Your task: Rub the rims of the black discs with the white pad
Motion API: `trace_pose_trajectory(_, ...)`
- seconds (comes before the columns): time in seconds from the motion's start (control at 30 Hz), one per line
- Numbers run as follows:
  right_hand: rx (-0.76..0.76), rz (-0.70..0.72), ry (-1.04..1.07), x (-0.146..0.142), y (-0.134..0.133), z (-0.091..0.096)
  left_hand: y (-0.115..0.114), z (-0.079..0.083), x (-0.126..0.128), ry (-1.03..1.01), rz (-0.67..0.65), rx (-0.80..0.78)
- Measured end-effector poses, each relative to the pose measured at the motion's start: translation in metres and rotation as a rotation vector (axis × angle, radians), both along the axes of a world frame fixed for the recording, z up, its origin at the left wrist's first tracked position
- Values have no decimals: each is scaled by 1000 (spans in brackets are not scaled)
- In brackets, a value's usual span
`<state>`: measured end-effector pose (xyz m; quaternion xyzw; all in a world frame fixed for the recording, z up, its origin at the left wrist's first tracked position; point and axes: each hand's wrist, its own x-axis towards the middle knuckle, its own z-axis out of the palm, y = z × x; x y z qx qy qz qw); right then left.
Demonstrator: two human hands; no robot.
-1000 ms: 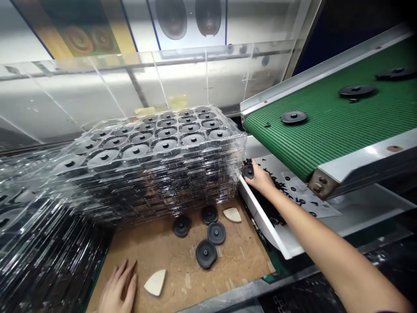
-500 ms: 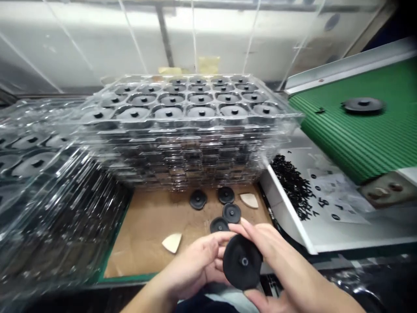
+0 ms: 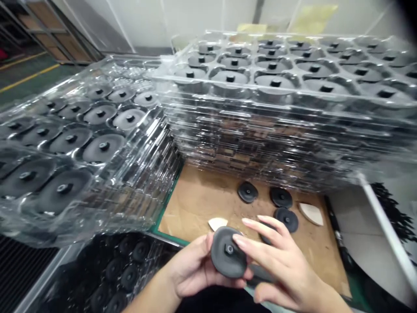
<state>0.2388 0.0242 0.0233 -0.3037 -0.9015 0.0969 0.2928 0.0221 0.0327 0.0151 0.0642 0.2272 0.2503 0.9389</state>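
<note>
A round black rubber disc [image 3: 227,257] with a small centre hub sits between both hands, low in the middle of the view. My left hand [image 3: 192,271] cups it from below and behind, fingers curled round its edge. Over its front lies my right hand [image 3: 276,265], fingers stretched across the rim and a second dark piece under the palm. Three loose black discs [image 3: 280,198] and two pale wedge-shaped pieces [image 3: 310,213] lie on the brown board [image 3: 202,200] just beyond the hands.
A tall stack of clear plastic trays [image 3: 276,113] filled with black discs stands behind the board. Another stack of filled trays [image 3: 74,148] leans at the left. More discs fill a tray [image 3: 120,274] at bottom left. A white bin edge [image 3: 384,234] with black scraps is at right.
The view has swung left and down, so the green conveyor is out of sight. Both hands have kept hold of the disc and turned it, its hub now facing left of centre.
</note>
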Motion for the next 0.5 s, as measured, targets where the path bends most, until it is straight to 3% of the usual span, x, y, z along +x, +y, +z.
trace_pose_trajectory(0.07, -52, -106, 131, -6, -6, -17, 1, -2, -15, -3, 67, -11)
trace_pose_trajectory(0.17, -228, -464, 340, -23, -11, -41, 1, -4, -35, 45, 186, -33)
trace_pose_trajectory(0.27, -403, -688, 265, -48, -5, -62, -2, -5, -48, 116, 311, -55)
trace_pose_trajectory(0.4, -448, -641, 137, -75, 1, -86, -4, -7, -54, 188, 434, -89)
trace_pose_trajectory(0.5, -450, -530, 120, -86, -6, -95, -3, -9, -53, 245, 490, -92)
